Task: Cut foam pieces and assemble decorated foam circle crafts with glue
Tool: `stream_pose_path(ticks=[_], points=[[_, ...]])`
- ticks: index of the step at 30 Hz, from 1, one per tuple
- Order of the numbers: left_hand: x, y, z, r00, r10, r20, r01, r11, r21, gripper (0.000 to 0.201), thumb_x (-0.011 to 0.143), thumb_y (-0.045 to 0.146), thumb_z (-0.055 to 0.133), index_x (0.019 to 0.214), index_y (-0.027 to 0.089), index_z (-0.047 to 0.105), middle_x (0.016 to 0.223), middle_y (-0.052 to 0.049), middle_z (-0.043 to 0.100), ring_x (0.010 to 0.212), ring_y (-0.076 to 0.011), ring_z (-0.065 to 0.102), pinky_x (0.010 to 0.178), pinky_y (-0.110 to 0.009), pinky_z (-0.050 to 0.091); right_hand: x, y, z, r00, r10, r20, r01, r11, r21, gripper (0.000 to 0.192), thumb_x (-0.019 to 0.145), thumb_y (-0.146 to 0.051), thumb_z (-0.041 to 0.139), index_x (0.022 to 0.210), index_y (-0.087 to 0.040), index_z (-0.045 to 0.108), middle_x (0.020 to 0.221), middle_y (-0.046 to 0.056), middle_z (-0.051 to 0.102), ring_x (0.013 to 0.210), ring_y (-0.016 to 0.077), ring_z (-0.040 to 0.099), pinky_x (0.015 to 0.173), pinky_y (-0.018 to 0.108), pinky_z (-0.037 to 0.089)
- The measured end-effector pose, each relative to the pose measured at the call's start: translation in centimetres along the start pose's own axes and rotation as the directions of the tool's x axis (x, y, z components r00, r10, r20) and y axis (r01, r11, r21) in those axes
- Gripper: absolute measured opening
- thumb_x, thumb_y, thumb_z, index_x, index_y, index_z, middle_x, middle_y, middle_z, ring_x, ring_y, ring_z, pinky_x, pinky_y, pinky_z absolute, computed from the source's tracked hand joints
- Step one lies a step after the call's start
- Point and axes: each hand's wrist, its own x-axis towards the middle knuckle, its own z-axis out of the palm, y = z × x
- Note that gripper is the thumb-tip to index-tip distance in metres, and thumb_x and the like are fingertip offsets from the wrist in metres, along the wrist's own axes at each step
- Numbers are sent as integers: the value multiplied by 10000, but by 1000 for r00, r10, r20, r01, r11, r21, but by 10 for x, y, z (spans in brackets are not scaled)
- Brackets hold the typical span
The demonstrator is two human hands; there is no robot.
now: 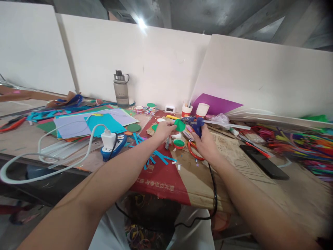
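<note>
Disc (180,125) juts rightward from fingertips (172,128) of the left hand (164,131).

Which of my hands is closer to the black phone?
Right. Your right hand, gripping the glue gun, is left of the phone; your left hand, holding a green disc, is farther left.

Table (20,140): cardboard (230,163), bottle (121,92), paper sheets (71,125), power strip (121,141).
</note>
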Motion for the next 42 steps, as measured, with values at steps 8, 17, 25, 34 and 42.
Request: stream_pose_path(ticks=[8,17,25,34,42], points=[[5,1,-2,998,26,-55,-30,997,-73,64,726,86,692,775,128,701,819,-50,735,786,-182,694,833,-365,564,1,4,-3,1000,28,6,-28,998,-56,441,892,-338,458,1289,-148,490,1110,196,684,969,359,649,849,497,496],[7,6,-5,997,20,-69,-30,989,-142,79,755,68,627,784,103,691,806,-71,733,800,-158,694,851,-340,562,-2,-2,-3,998,-4,57,6,999,-35,403,898,-332,482,1268,-172,495,1146,175,674,1028,344,635,885,475,485],[9,-3,-5,998,29,54,-22,993,-114,114,649,70,683,749,120,708,766,-40,720,756,-162,682,843,-343,560,-5,-4,0,998,-13,64,16,999,-45,356,890,-301,477,1225,-183,514,1096,155,680,995,328,640,878,475,482],[7,-5,-4,994,35,105,-33,999,-21,160,680,151,710,837,139,739,893,-51,738,844,-194,692,876,-395,563,0,-1,-4,998,51,35,-49,998,-42,449,890,-329,486,1310,-172,476,1141,167,682,1011,346,644,865,478,493],[8,4,-6,997,67,31,-64,992,-104,136,668,91,691,801,114,708,871,-77,746,812,-179,703,881,-371,555,-1,2,-5,998,63,12,-62,996,-71,450,887,-309,474,1314,-166,476,1113,176,686,977,344,649,854,489,497]])
